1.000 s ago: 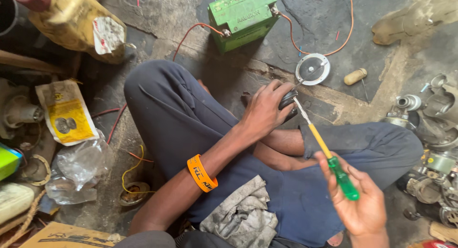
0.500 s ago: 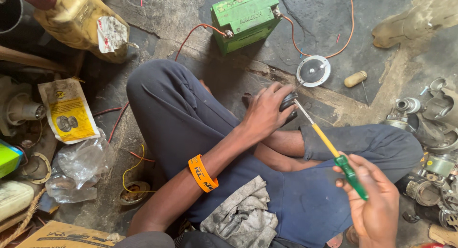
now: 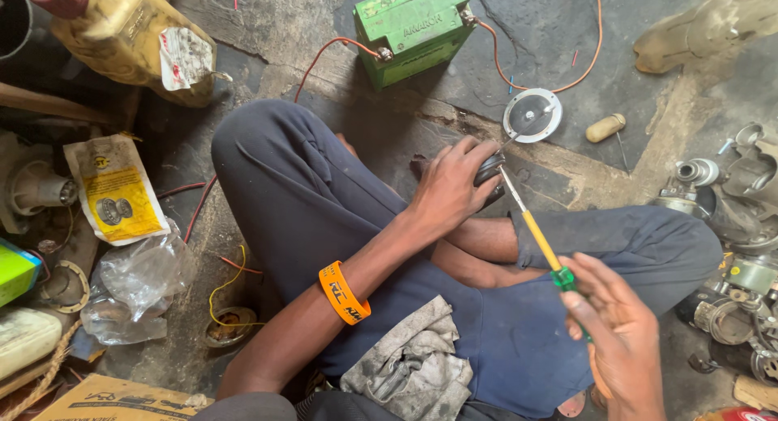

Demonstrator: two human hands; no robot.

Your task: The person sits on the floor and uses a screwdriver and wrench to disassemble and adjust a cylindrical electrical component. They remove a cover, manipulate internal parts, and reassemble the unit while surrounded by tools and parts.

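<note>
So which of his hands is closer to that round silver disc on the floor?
Left. The left hand grips a dark part just below the round disc; the right hand is farther back, holding the screwdriver.

You have a green battery (image 3: 413, 28) on the stone floor as your landmark: a yellow jug (image 3: 121, 40) stands well to its left, and a round silver disc (image 3: 532, 115) lies to its lower right, joined to it by an orange wire (image 3: 596, 40). Far below and left of it, a yellow packet (image 3: 115, 190) lies beside a clear plastic bag (image 3: 134, 287). A grey rag (image 3: 413, 371) rests well below it.
</note>
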